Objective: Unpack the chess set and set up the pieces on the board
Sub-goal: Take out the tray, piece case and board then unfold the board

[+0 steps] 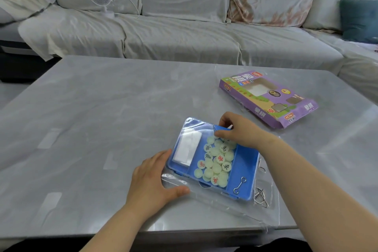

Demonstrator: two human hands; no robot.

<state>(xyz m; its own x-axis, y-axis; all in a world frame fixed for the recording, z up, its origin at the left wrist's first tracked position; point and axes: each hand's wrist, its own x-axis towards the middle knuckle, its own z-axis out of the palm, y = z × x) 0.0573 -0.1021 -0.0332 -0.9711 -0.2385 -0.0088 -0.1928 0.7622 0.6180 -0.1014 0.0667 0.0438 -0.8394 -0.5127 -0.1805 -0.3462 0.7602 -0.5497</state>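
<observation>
A person's left hand [155, 180] lies flat and relaxed against the near-left side of a shallow blue plastic compartment tray [245, 172] on a grey marbled table [102, 108]; the right hand [241, 132] curls its fingers in a pinch over the tray's far end, though what it grasps, if anything, cannot be made out; the pale round chess discs with red and dark characters [218, 161] sit heaped in the middle compartment, a folded white sheet in a clear bag [187, 147] beside them, probably the board, still unopened; the purple cardboard game box [268, 100] lies well apart. The tray rests on loose clear plastic film [225, 210] near the table's front edge; a tug could likely skid it, tipping discs out to roll floorward; the thin metal hook [239, 185] and wire loops [260, 198] might snag fingers.
</observation>
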